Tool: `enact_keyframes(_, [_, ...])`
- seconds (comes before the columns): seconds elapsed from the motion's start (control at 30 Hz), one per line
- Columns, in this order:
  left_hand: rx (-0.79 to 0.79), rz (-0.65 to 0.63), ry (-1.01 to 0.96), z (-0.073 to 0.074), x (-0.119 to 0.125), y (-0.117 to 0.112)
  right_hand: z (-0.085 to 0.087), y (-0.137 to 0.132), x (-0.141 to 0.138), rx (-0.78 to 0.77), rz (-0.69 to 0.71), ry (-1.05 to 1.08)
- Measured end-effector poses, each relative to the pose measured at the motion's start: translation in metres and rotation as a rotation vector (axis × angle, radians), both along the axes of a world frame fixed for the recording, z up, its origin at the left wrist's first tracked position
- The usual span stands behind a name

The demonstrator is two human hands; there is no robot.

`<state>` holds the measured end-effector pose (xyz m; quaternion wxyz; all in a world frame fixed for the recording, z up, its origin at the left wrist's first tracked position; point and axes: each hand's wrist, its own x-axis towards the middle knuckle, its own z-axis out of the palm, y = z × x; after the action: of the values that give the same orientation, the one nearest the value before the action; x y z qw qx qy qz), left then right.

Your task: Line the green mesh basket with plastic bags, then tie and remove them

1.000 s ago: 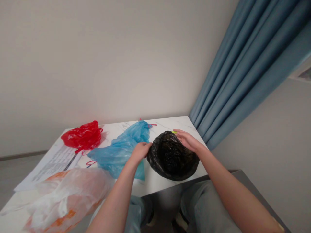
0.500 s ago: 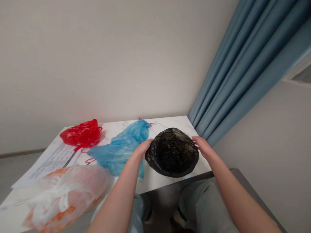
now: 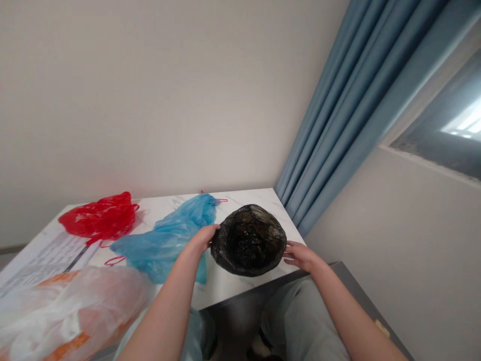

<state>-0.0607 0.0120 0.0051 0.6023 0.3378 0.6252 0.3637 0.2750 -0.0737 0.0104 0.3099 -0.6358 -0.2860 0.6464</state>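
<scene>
A black plastic bag (image 3: 240, 268) stands at the table's near right part, its mouth spread into a wide round shape facing me. Its rim looks folded outward; whether a container is inside it is hidden. My left hand (image 3: 205, 235) grips the bag's left side, with the thumb at the rim and the other fingers mostly out of sight. At the right side, my right hand (image 3: 300, 254) has its fingers stretched and apart, the tips touching the bag. A crumpled blue plastic bag (image 3: 165, 245) with red drawstrings lies left of my left hand.
On the white marbled table (image 3: 221, 296) lie a red plastic bag (image 3: 101, 215), a white and orange plastic bag (image 3: 82, 311) and printed paper (image 3: 48, 255). A blue curtain (image 3: 319, 135) hangs at the right beside a window (image 3: 451, 115). Below is a dark grey surface (image 3: 240, 321).
My view has swung right, so everything sits further left. My right hand has slid lower along the bag's right side, toward me. My left hand stays on the left side.
</scene>
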Motion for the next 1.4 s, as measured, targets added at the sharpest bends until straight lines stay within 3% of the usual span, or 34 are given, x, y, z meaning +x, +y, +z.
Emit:
enact_keyframes(0.13, [0.073, 0.154, -0.035, 0.008, 0.002, 0.001, -0.006, 0.009, -0.008, -0.084, -0.124, -0.006])
enact_keyframes(0.27, [0.138, 0.268, -0.105, 0.017, -0.004, 0.002, -0.010, 0.013, -0.014, -0.012, -0.264, -0.114])
enact_keyframes(0.47, [0.165, 0.220, -0.220, 0.022, -0.012, -0.003, 0.000, 0.010, -0.023, 0.214, -0.395, -0.276])
enact_keyframes(0.63, [0.201, 0.084, -0.286, 0.025, -0.014, -0.008, 0.010, -0.001, -0.045, 0.426, -0.348, -0.336])
enact_keyframes(0.83, [0.258, 0.152, -0.324, 0.033, -0.013, -0.015, 0.016, -0.014, -0.074, 0.577, -0.191, -0.068])
enact_keyframes(0.9, [0.221, 0.216, -0.263, 0.033, -0.013, -0.023, 0.020, -0.013, -0.078, 0.637, -0.215, -0.089])
enact_keyframes(1.0, [0.066, 0.267, -0.175, 0.028, -0.014, -0.043, 0.028, 0.000, -0.073, 0.768, -0.387, -0.322])
enact_keyframes(1.13, [-0.112, 0.184, -0.196, 0.020, -0.013, -0.079, 0.034, 0.039, -0.058, 0.806, -0.559, -0.554])
enact_keyframes(1.27, [-0.198, 0.062, -0.290, 0.016, -0.009, -0.109, 0.028, 0.074, -0.055, 0.772, -0.478, -0.659])
enact_keyframes(1.4, [-0.268, 0.029, -0.341, 0.012, 0.000, -0.119, 0.019, 0.086, -0.064, 0.758, -0.379, -0.833])
